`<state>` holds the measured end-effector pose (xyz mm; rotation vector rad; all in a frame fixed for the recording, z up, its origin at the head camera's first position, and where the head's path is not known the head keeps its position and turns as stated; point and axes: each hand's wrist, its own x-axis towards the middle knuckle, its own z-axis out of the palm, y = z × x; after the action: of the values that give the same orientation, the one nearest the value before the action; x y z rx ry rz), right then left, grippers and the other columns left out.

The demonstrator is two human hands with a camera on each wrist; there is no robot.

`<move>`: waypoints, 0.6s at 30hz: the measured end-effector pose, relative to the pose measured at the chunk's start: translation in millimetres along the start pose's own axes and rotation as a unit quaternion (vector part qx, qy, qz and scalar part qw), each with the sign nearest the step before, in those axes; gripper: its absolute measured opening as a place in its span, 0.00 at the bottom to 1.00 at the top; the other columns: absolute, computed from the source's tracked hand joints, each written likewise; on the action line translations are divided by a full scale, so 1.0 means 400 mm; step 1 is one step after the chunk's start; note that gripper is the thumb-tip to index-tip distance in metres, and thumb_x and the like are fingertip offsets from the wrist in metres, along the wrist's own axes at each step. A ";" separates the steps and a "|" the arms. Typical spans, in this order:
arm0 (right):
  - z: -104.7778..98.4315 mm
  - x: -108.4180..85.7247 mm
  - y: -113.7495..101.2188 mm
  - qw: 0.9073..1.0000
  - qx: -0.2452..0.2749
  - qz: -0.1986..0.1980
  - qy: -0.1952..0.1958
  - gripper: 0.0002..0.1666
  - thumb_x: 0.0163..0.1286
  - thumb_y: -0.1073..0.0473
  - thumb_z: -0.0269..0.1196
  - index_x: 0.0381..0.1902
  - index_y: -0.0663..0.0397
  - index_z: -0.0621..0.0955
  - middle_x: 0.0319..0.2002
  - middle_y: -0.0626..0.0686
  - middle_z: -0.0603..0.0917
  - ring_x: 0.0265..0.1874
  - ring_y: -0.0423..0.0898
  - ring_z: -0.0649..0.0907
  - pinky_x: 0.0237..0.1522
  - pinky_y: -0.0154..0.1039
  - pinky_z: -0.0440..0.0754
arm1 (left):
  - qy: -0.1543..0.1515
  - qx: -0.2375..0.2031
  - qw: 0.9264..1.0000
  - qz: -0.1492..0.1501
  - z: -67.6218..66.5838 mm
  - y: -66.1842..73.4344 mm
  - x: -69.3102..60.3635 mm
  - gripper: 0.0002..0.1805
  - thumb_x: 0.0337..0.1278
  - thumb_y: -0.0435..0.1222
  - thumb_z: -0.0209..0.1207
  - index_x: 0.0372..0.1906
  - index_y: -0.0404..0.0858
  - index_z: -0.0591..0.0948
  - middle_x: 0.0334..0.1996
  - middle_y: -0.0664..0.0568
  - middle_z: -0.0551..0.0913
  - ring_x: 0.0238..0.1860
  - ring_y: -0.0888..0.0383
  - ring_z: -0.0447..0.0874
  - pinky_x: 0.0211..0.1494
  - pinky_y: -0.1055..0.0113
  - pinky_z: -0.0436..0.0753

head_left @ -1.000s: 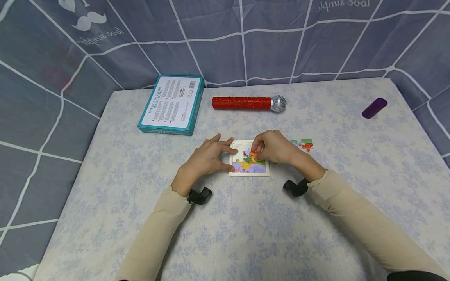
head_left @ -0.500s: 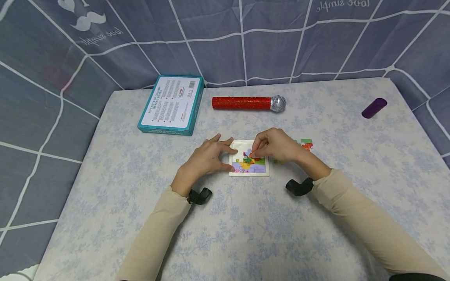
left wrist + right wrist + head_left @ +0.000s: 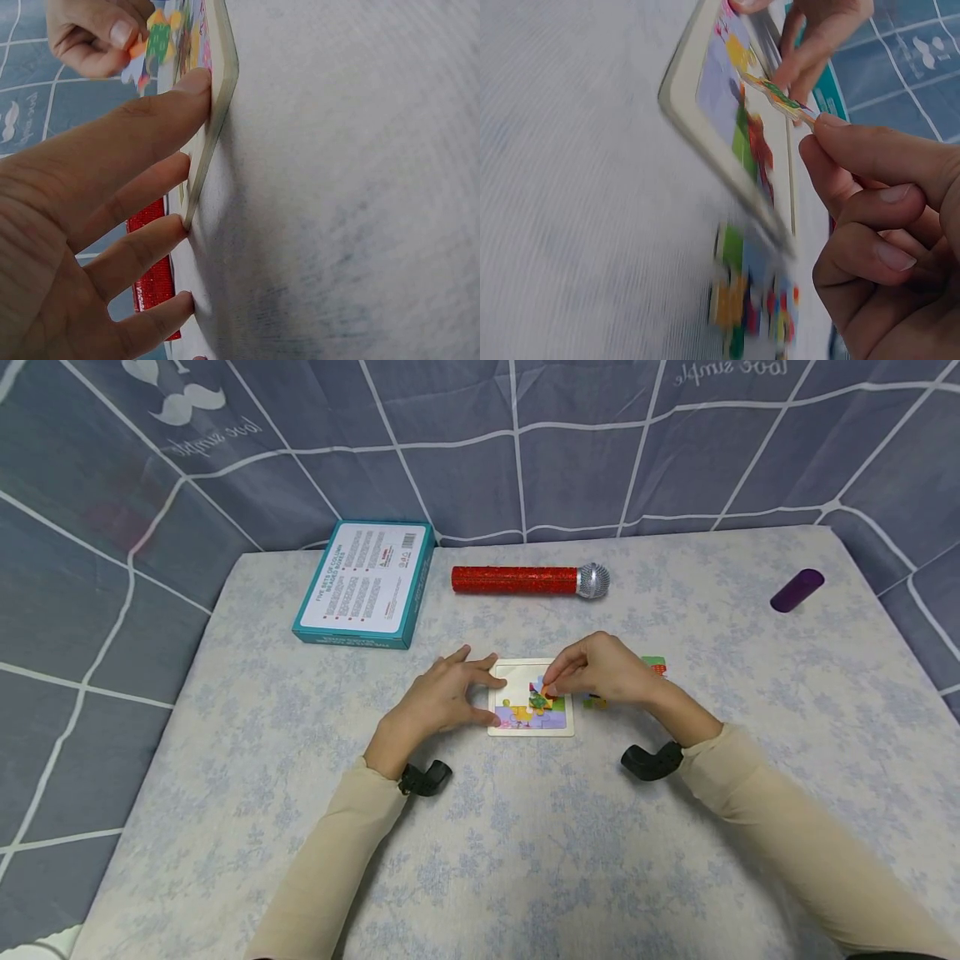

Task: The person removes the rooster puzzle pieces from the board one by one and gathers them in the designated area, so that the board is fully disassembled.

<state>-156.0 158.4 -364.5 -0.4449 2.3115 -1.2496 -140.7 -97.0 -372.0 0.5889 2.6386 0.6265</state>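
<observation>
The white-framed puzzle board (image 3: 531, 732) lies flat on the table, its lower part filled with lilac and yellow pieces. The left hand (image 3: 441, 695) has its fingers spread, with thumb and fingers touching the board's left edge; in the left wrist view its thumb (image 3: 142, 124) presses on the frame. Above the board the right hand (image 3: 602, 670) pinches a green and orange puzzle piece (image 3: 538, 700) between thumb and finger. The right wrist view shows this piece (image 3: 776, 95) tilted and raised off the board, the hand's other fingers (image 3: 874, 240) curled.
Loose puzzle pieces (image 3: 735, 300) lie right of the board, partly under the right hand in the head view. Behind are a red microphone (image 3: 516, 580) and a teal box (image 3: 363, 581). A purple cylinder (image 3: 797, 590) lies at the back right.
The right hand has shifted slightly right, taking the pinched piece with it and uncovering more of the board's middle. The left hand has stayed in place.
</observation>
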 end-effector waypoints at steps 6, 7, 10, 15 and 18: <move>-0.048 -0.047 0.042 0.999 0.010 0.038 0.011 0.09 0.60 0.56 0.72 0.37 0.52 0.89 0.34 0.51 0.89 0.31 0.41 0.79 0.30 0.33 0.74 | 0.003 0.000 1.000 0.002 0.004 -0.002 0.000 0.32 0.42 0.44 0.77 0.58 0.46 0.83 0.72 0.56 0.65 0.77 0.46 0.46 0.76 0.43 0.47; -0.056 -0.055 0.049 0.999 0.011 0.045 0.013 0.10 0.60 0.55 0.72 0.38 0.52 0.89 0.34 0.51 0.89 0.32 0.41 0.79 0.31 0.33 0.73 | 0.003 0.000 1.000 0.001 0.004 -0.003 0.000 0.32 0.42 0.43 0.77 0.58 0.46 0.83 0.72 0.56 0.65 0.77 0.46 0.46 0.76 0.43 0.47; -0.078 -0.079 0.069 0.998 0.008 0.064 0.022 0.12 0.60 0.54 0.73 0.40 0.52 0.89 0.35 0.50 0.89 0.35 0.40 0.79 0.34 0.32 0.74 | 0.003 -0.001 1.000 0.002 0.004 -0.004 -0.002 0.32 0.42 0.43 0.77 0.58 0.46 0.83 0.72 0.55 0.65 0.77 0.46 0.46 0.75 0.43 0.47; -0.113 -0.116 0.096 0.995 0.011 0.093 0.034 0.17 0.60 0.51 0.73 0.44 0.54 0.88 0.38 0.48 0.89 0.40 0.38 0.80 0.39 0.31 0.77 | 0.005 -0.004 1.000 0.000 0.004 -0.004 -0.003 0.32 0.42 0.43 0.77 0.58 0.46 0.83 0.72 0.55 0.65 0.77 0.46 0.46 0.75 0.43 0.47; -0.132 -0.132 0.108 0.994 0.010 0.105 0.040 0.19 0.60 0.50 0.72 0.45 0.55 0.88 0.38 0.48 0.89 0.38 0.37 0.79 0.38 0.32 0.77 | 0.005 -0.006 1.000 0.000 0.004 -0.005 -0.001 0.32 0.42 0.43 0.77 0.58 0.46 0.83 0.71 0.55 0.66 0.77 0.46 0.47 0.75 0.43 0.47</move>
<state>-143.0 243.7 -362.9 -0.1429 2.3386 -1.2058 -140.1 -98.1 -374.2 0.5850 2.6426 0.6457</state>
